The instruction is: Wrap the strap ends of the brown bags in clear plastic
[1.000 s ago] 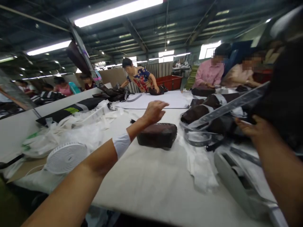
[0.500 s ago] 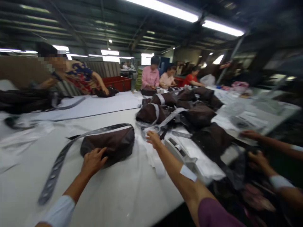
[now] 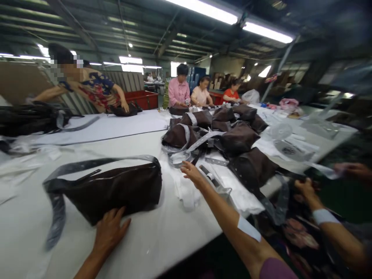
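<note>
A dark brown bag [image 3: 122, 188] lies on the white table [image 3: 139, 244], its grey plastic-wrapped strap [image 3: 55, 217] looping along the top and off to the left. My left hand [image 3: 110, 228] rests with spread fingers against the bag's lower front edge. Further right, my right hand [image 3: 192, 172] reaches over the table with its fingers apart and nothing in them. It is beside a wrapped strap and a tape dispenser [image 3: 210, 178], partly hidden by my forearm. White plastic sheets [image 3: 241, 193] lie under and around the dispenser.
Several brown bags [image 3: 238, 139] are piled beyond my right hand. A person's hands [image 3: 308, 190] handle a strap at the right edge. Across the table, a person [image 3: 93, 89] leans over dark bags, and others work further back. Loose plastic [image 3: 17, 174] lies at the left.
The bag near my left hand has opened out wider, its strap now looping at the left. My left hand has shifted down slightly. At the right, a co-worker's hand now holds a pale strip.
</note>
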`<state>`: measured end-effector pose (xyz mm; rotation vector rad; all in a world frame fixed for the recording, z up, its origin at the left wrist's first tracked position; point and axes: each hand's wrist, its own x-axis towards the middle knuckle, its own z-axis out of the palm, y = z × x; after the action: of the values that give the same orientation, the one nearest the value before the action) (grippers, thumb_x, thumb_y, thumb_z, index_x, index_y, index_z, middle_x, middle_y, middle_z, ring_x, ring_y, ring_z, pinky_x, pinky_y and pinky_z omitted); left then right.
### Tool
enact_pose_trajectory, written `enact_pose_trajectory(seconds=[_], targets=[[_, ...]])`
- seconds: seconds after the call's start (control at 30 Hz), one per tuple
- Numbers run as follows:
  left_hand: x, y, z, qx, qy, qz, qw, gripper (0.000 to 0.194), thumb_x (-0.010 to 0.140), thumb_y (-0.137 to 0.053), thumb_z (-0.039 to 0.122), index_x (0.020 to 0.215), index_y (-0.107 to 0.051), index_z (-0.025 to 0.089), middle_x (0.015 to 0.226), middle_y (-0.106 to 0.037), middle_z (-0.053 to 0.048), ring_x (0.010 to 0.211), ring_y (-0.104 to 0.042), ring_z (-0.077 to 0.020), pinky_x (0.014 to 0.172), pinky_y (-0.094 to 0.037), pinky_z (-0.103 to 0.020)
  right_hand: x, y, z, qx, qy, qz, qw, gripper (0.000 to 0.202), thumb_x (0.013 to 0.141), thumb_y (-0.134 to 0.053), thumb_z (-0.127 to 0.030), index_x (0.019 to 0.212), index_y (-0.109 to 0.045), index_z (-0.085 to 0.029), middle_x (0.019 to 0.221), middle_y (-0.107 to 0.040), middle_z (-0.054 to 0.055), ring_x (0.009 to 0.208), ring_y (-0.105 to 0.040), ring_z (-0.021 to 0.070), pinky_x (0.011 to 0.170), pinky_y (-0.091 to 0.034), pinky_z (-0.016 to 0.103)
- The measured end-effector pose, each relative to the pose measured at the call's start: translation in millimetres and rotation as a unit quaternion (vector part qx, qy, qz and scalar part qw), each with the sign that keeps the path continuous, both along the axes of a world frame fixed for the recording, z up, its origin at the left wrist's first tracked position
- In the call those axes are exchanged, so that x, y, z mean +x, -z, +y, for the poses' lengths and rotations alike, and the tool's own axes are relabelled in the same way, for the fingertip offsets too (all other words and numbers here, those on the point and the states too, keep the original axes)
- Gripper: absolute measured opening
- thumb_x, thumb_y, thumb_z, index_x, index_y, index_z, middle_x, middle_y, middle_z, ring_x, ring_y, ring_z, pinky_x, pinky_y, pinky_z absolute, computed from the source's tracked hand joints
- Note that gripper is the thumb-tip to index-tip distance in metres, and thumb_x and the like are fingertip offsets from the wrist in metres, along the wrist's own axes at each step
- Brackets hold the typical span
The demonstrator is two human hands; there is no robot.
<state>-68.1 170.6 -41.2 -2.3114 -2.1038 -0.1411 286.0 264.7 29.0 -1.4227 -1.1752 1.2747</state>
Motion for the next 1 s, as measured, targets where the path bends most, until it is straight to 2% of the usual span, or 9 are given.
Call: enact_pose_trajectory(seconds=[0.1, 0.23, 0.37, 0.53, 0.63, 0.73, 0.8, 0.9, 1.0], targets=[[16, -2.0, -70, -0.077, 0.005, -0.078, 0.994, 0.049, 0.08, -0.05, 0.036, 0.125, -0.055, 0.019, 0.127, -0.054, -0.014, 0.12, -0.047, -0.0322, 0.1, -0.037, -0.046, -38, 0.3, -28, -0.017, -0.043, 0.016, 0.999, 0.073, 0.077, -0.059, -0.049, 0.141, -0.031, -0.028, 0.14, -0.041, 0.014, 0.119, -0.048, 0.0278, 0.085, -0.047, 0.045], [36, -15.0, -162, -0.169, 0.056, -0.23, 0.957, 0.059, 0.076, -0.058, 0.036, 0.132, -0.048, 0.022, 0.135, -0.051, -0.011, 0.126, -0.042, -0.0306, 0.106, -0.031, -0.046, -84, 27.1, -76, -0.004, -0.047, -0.03, 0.998, 0.083, 0.071, -0.064, -0.051, 0.143, -0.032, -0.024, 0.142, -0.038, 0.016, 0.124, -0.043, 0.0306, 0.097, -0.04, 0.047], [31, -32.5, -218, -0.206, 0.072, -0.333, 0.917, 0.05, 0.077, -0.056, 0.027, 0.127, -0.053, 0.022, 0.13, -0.056, -0.008, 0.121, -0.049, -0.0261, 0.101, -0.037, -0.037, -105, 48.9, -155, 0.027, -0.052, -0.062, 0.996, 0.084, 0.071, -0.064, -0.051, 0.143, -0.032, -0.023, 0.143, -0.038, 0.014, 0.124, -0.044, 0.0303, 0.097, -0.042, 0.044], [21, -31.5, -204, -0.212, 0.031, -0.395, 0.893, 0.03, 0.084, -0.046, 0.033, 0.083, -0.07, 0.015, 0.081, -0.069, -0.006, 0.08, -0.063, -0.0202, 0.073, -0.046, -0.029, -115, 58.3, -237, 0.058, -0.059, -0.182, 0.98, 0.08, 0.075, -0.059, -0.051, 0.144, -0.029, -0.026, 0.145, -0.036, 0.009, 0.131, -0.035, 0.0304, 0.106, -0.03, 0.048], [39, -22.6, -176, -0.213, -0.026, -0.446, 0.869, 0.033, 0.082, -0.049, 0.037, 0.09, -0.067, 0.011, 0.073, -0.065, -0.004, 0.069, -0.061, -0.0176, 0.064, -0.045, -0.028, -123, 66.0, -221, 0.103, -0.031, -0.196, 0.975, 0.076, 0.074, -0.058, -0.049, 0.142, -0.035, -0.023, 0.14, -0.043, 0.01, 0.126, -0.041, 0.0291, 0.105, -0.031, 0.045], [62, -21.7, -172, -0.215, 0.039, -0.496, 0.84, 0.044, 0.074, -0.06, 0.032, 0.114, -0.06, 0.015, 0.085, -0.067, -0.004, 0.074, -0.061, -0.0171, 0.068, -0.047, -0.028, -130, 69.4, -179, 0.165, 0.007, -0.187, 0.968, 0.075, 0.074, -0.057, -0.046, 0.139, -0.039, -0.014, 0.135, -0.046, 0.014, 0.124, -0.043, 0.0287, 0.106, -0.03, 0.045], [61, -28.5, -183, -0.148, 0.049, -0.521, 0.839, 0.043, 0.072, -0.062, 0.028, 0.113, -0.06, 0.017, 0.094, -0.068, -0.005, 0.079, -0.061, -0.0165, 0.074, -0.047, -0.028, -134, 67.0, -163, 0.214, 0.037, -0.238, 0.947, 0.075, 0.073, -0.058, -0.044, 0.137, -0.04, -0.011, 0.139, -0.04, 0.017, 0.129, -0.035, 0.0317, 0.108, -0.026, 0.048], [16, -42.0, -205, 0.063, -0.079, -0.53, 0.842, 0.032, 0.075, -0.056, 0.022, 0.106, -0.062, 0.017, 0.099, -0.066, -0.007, 0.086, -0.061, -0.0161, 0.079, -0.047, -0.028, -145, 62.6, -179, 0.307, 0.021, -0.297, 0.904, 0.062, 0.077, -0.056, -0.041, 0.132, -0.047, -0.013, 0.141, -0.037, 0.016, 0.132, -0.029, 0.0307, 0.109, -0.024, 0.048], [-64, -46.3, -222, 0.27, -0.28, -0.494, 0.777, 0.022, 0.078, -0.051, 0.022, 0.098, -0.06, 0.016, 0.093, -0.065, -0.007, 0.086, -0.06, -0.0164, 0.08, -0.047, -0.029, -172, 64.7, -220, 0.386, -0.09, -0.286, 0.872, 0.044, 0.086, -0.046, -0.034, 0.125, -0.053, -0.017, 0.129, -0.05, 0.012, 0.125, -0.04, 0.0255, 0.107, -0.029, 0.045]])
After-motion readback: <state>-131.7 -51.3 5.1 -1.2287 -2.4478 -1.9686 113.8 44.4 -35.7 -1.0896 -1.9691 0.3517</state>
